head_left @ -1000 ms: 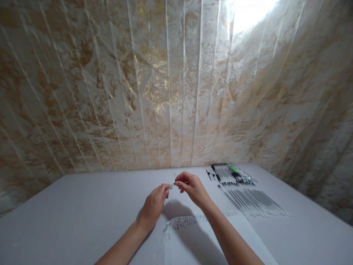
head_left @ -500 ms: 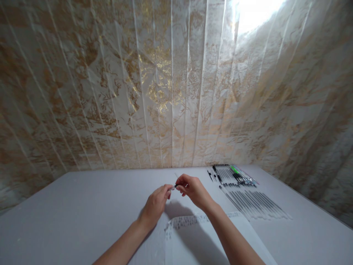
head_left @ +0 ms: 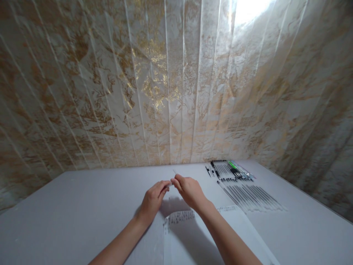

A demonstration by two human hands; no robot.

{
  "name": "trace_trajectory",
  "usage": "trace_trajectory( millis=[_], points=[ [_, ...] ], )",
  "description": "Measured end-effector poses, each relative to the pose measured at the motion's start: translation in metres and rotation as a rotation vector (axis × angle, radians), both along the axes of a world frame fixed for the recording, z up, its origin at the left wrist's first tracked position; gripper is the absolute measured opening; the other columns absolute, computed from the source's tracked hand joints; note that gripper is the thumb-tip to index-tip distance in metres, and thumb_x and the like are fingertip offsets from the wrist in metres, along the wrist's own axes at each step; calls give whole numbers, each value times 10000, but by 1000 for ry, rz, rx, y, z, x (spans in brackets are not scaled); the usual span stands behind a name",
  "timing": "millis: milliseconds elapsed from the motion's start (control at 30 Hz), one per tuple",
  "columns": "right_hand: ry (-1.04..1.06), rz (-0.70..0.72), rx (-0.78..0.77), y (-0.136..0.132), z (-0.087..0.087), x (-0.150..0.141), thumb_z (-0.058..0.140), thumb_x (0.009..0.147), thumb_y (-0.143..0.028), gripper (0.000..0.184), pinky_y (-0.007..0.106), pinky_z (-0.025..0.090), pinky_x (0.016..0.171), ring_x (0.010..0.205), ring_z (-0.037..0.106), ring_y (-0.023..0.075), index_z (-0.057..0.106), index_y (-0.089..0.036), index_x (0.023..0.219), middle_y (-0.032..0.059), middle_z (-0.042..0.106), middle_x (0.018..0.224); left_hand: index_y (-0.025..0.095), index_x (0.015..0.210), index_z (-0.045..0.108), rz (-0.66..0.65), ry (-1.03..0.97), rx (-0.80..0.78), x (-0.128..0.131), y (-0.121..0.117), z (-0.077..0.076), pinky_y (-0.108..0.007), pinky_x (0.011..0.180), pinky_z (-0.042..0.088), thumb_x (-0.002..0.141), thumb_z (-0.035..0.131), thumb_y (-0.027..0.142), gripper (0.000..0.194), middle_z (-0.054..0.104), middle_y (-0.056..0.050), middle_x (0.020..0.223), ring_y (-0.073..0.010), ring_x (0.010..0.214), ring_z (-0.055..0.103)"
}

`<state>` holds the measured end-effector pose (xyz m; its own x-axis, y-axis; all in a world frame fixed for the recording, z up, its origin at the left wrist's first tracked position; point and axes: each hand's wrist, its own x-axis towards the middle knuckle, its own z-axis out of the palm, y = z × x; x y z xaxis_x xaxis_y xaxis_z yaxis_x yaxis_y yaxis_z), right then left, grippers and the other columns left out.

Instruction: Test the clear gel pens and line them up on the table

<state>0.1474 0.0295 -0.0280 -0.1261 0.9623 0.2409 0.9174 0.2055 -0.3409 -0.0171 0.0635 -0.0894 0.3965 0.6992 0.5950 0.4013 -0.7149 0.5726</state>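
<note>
My left hand (head_left: 152, 198) and my right hand (head_left: 188, 189) meet above the middle of the white table (head_left: 82, 206). Between their fingertips they pinch a thin clear pen (head_left: 173, 178), whose far end sticks up past my right fingers. The fingers hide most of the pen. Below my wrists lies a white sheet of paper (head_left: 193, 239) with a line of handwriting along its far edge.
At the back right of the table lies a row of clear pen refills (head_left: 252, 194). Behind it sits a pack of pens (head_left: 231, 171) with a green one among them, and a few small black caps (head_left: 209, 171) beside it. A marbled gold-and-white panelled wall (head_left: 176, 92) rises behind the table.
My two hands have drawn closer together on the pen, fingertips now touching. The view has shifted slightly; the pens and paper lie as before.
</note>
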Motion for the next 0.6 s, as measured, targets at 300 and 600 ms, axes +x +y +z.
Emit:
trace_trajectory(
  millis=[300, 600],
  points=[
    [-2, -58, -28, 0, -4, -4, 339, 996, -422, 445, 244, 277, 568, 684, 633, 182, 664, -223, 765, 44, 697, 704, 219, 957, 617, -4, 6, -10, 2, -1, -1, -268, 785, 499, 916, 435, 227, 186, 694, -25, 897, -160, 839, 647],
    [33, -29, 2, 2, -4, 0, 402, 977, -365, 379, 236, 262, 547, 623, 584, 151, 647, -208, 734, 29, 678, 674, 213, 967, 626, -7, 4, 8, 2, -2, 0, -263, 787, 505, 914, 450, 219, 184, 698, -23, 894, -157, 829, 653]
  ],
)
